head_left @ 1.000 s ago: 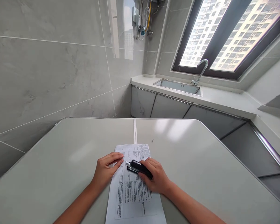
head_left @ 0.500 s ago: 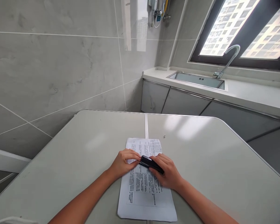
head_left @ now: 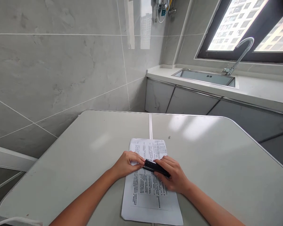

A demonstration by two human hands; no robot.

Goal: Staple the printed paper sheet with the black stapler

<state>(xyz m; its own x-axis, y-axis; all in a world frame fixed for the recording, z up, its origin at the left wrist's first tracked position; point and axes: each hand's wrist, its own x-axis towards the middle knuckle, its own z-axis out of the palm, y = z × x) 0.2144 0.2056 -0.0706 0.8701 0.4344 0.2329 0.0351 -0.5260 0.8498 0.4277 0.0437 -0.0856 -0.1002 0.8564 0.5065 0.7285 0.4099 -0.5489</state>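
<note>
A black stapler (head_left: 153, 166) lies slantwise over the printed papers (head_left: 152, 207), its front end towards the left. My right hand (head_left: 173, 174) is closed around its rear part, thumb on the near side and fingers over the top. The fingertips of my left hand (head_left: 129, 163) are pinched together at the front end, touching it. Whether they also hold something small there is hidden. The papers lie lengthwise under both hands, with dense text on the top sheet.
The pale table (head_left: 80, 175) has a metal seam down its middle. A tiny shiny bit (head_left: 169, 137) lies beyond the papers on the right. A white cord (head_left: 19, 220) shows at the near left edge. Past the table stand a counter with a sink (head_left: 207, 77) and a tap (head_left: 240, 56).
The view has shifted slightly, so the scene sits a little further right. Both hands keep their places on the stapler, and the papers look unmoved on the table.
</note>
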